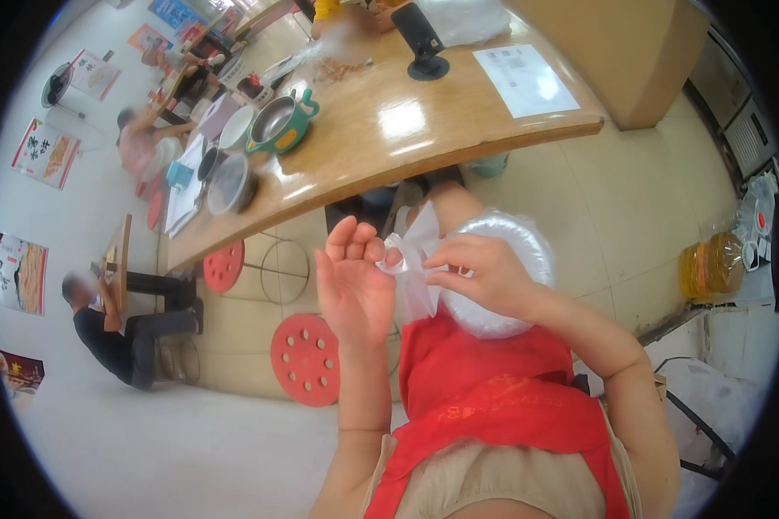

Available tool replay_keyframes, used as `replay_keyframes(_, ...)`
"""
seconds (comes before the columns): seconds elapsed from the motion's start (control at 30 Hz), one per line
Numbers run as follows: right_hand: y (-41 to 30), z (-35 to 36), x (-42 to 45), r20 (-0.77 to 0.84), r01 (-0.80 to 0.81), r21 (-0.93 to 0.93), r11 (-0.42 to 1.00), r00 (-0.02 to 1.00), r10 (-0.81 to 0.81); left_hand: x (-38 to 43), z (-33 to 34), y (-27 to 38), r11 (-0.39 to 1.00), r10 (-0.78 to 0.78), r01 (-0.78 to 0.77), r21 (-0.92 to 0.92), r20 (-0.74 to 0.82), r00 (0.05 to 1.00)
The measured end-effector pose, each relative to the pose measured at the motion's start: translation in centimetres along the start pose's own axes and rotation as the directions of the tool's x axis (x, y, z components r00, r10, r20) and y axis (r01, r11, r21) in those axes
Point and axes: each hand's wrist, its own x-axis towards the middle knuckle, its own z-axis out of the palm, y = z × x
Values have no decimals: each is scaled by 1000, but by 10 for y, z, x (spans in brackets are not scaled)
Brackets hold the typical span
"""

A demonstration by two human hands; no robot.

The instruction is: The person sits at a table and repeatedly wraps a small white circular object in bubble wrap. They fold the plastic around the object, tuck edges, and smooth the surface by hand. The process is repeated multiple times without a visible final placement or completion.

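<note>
A translucent white plastic bag (419, 263) is gathered and twisted at its top in front of me. Joined to it, a clear-wrapped bundle of round, ribbed plastic pieces, perhaps lids or bowls (537, 250), rests against my red apron (480, 402). My right hand (487, 269) pinches the gathered plastic between thumb and fingertips, with the forearm over the bundle. My left hand (357, 282) is palm up beside it, fingers loosely bent and apart. The plastic touches its little finger; whether that finger is hooked through it is unclear.
Ahead is a wooden table (357, 156) with a green-handled metal bowl (282, 123), a lidded plastic tub (230, 185), a phone on a stand (422, 45) and a sheet (526, 81). Red stools (305, 360) stand left. An oil jug (714, 266) is right. Other people sit beyond.
</note>
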Motion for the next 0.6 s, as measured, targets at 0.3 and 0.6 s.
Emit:
replay_keyframes(0.3, 8, 11, 4, -25, -80, -69, 994, 997, 78, -7, 7, -5, 986, -9, -15, 165, 146, 989)
replay_keyframes(0.6, 7, -15, 15, -42, 104, -399, 911, 990, -131, -13, -9, 25, 719, -597, 281, 635, 358, 718)
